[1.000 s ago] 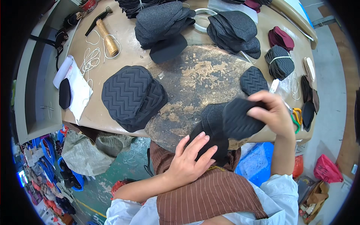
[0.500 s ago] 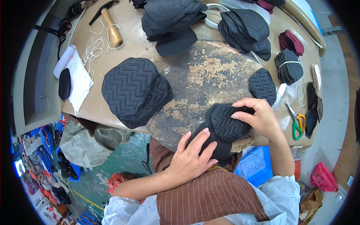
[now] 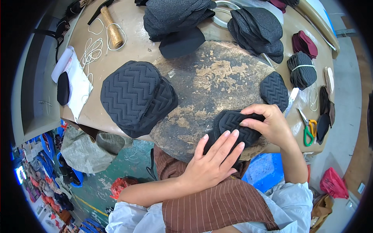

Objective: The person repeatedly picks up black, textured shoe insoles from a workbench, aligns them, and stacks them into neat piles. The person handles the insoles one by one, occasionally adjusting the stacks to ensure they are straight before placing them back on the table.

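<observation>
Black quilted-fabric pad with zigzag stitching (image 3: 230, 121) lies toward four o'clock on the worn round wooden board (image 3: 194, 112), the right hand (image 3: 271, 124) pinching its two o'clock rim, the left hand (image 3: 213, 163) spread flat over its seven o'clock edge. Alignment on the dark textured fabric layer (image 3: 217, 124) beneath appears in hand; the next move calls for matched edges. Left fingers hide the near rim; layer count cannot be determined

no text, label, number or sign can be read, and any print on the curled white paper (image 3: 80, 97) at left, the narrow white strip (image 3: 292, 100) at right or the small pale piece (image 3: 361, 188) near the right edge is too small or blurred to tell.
</observation>
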Available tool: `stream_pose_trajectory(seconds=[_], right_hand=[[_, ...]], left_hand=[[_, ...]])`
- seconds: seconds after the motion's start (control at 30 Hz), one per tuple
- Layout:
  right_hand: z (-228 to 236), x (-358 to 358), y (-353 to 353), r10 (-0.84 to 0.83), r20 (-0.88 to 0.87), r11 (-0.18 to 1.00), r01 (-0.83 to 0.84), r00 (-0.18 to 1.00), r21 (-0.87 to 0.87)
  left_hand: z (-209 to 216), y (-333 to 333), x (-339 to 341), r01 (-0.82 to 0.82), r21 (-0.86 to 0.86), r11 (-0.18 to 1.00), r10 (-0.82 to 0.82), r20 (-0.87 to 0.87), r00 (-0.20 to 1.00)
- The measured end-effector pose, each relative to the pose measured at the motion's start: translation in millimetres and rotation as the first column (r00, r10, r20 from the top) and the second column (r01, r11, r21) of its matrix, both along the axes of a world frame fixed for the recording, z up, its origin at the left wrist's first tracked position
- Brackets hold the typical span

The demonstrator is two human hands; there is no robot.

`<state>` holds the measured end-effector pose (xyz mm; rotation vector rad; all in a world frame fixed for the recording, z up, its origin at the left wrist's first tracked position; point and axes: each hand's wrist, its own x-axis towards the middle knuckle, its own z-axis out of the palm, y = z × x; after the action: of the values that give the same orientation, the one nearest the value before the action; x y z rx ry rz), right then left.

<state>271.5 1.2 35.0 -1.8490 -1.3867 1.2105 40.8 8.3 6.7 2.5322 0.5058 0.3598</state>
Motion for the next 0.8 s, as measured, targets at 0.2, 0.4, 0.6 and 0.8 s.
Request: stream_pose_trajectory(seconds=[0.2, 0.4, 0.6, 0.8], right_hand=[[10, -8, 7, 0.062, 0.352, 0.998, -0.057, 0.934, -0.024], [24, 9, -5, -0.024, 0.486, 0.998, -0.004, 0.874, 0.056], [39, 18, -59, -0.026, -0.108, 0.925, 0.065, 0.994, 0.375], [41, -29, -44, -0.185, -0.2, 0.94, 0.232, 0.962, 0.248]], left_hand=[[8, 0, 6, -0.017, -0.046, 0.999, 0.005, -0.252, 0.968], [9, 6, 3, -0.044, -0.117, 0.992, 0.02, -0.205, 0.979], [8, 11, -1, -0.072, -0.396, 0.916, 0.146, 0.161, 0.976], [41, 36, -18, 0.005, -0.735, 0.679, 0.406, 0.38, 0.831]])
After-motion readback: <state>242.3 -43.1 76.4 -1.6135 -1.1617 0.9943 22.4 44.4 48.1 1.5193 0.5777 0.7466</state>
